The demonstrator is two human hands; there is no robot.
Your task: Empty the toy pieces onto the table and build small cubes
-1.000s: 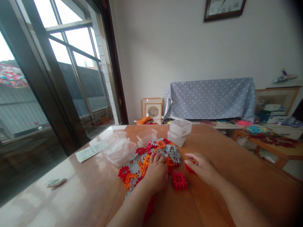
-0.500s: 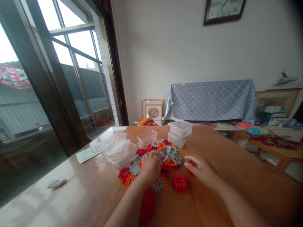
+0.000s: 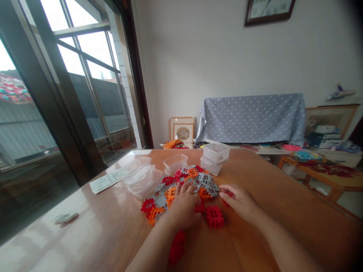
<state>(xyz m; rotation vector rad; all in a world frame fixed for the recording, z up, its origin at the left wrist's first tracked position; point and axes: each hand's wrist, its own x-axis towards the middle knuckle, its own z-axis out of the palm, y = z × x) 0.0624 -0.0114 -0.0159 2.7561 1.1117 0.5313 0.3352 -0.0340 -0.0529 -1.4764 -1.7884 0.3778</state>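
A pile of red, orange and grey interlocking plastic pieces [image 3: 208, 184] lies mid-table. My left hand [image 3: 185, 204] rests over the pile's near side, fingers spread on the pieces; what lies beneath the palm is hidden. At the pile's right edge, my right hand [image 3: 238, 200] has its thumb and fingers closed around a red piece [image 3: 227, 197]. Between the hands sits a thick red block [image 3: 214, 216], flat on the wood. More red pieces [image 3: 177, 247] lie below my left wrist, partly covered by the forearm.
Clear plastic containers [image 3: 141, 179] are heaped left of the pile, with another clear tub [image 3: 175, 162] behind it. Two stacked white boxes [image 3: 216, 153] stand at the back. Paper [image 3: 104, 183] and a small packet [image 3: 65, 217] lie on the table [image 3: 283, 189] at left.
My left hand has shifted right and nearer, its fingers spreading over the pieces. My right hand keeps the red piece in nearly the same place. The view has tilted slightly.
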